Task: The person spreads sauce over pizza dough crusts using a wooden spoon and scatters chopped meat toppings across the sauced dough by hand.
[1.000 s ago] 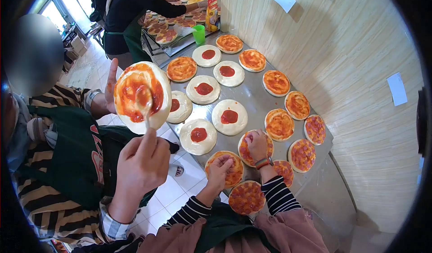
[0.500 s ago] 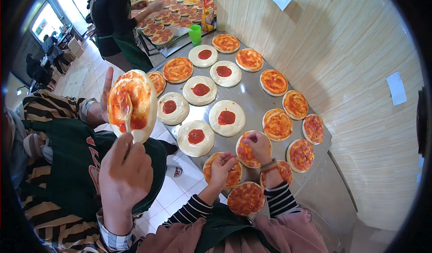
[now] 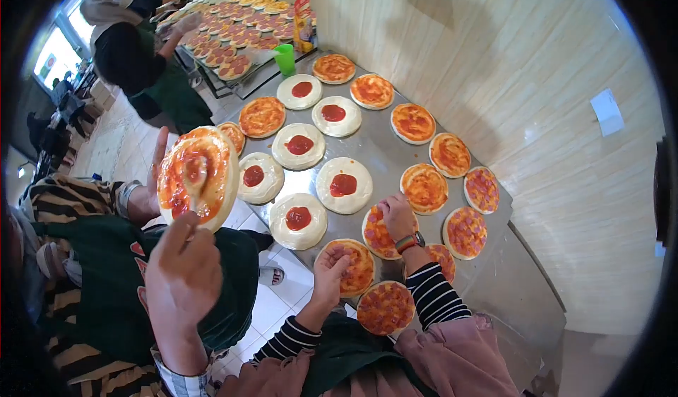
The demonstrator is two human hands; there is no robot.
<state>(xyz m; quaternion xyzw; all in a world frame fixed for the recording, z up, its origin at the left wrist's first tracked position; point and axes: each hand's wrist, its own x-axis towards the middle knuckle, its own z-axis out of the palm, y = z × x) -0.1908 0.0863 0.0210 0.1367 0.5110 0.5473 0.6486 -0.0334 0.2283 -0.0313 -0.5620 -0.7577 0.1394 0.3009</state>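
Two hands worked one pizza base (image 3: 199, 178) held up over the floor, just off the near-left edge of the steel worktop (image 3: 395, 150): the left hand (image 3: 152, 185) propped it from behind, fingers spread, while the right hand (image 3: 182, 277) kept a tight grip on a spoon (image 3: 192, 178) lying in the red sauce. Beside them, a co-worker's hands (image 3: 399, 217) touched topped pizzas (image 3: 385, 306).

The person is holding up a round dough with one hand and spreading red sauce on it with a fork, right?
Not quite. It is a spoon, not a fork. In the head view the left hand holds up the round dough while the right hand spreads red sauce over it with the spoon.
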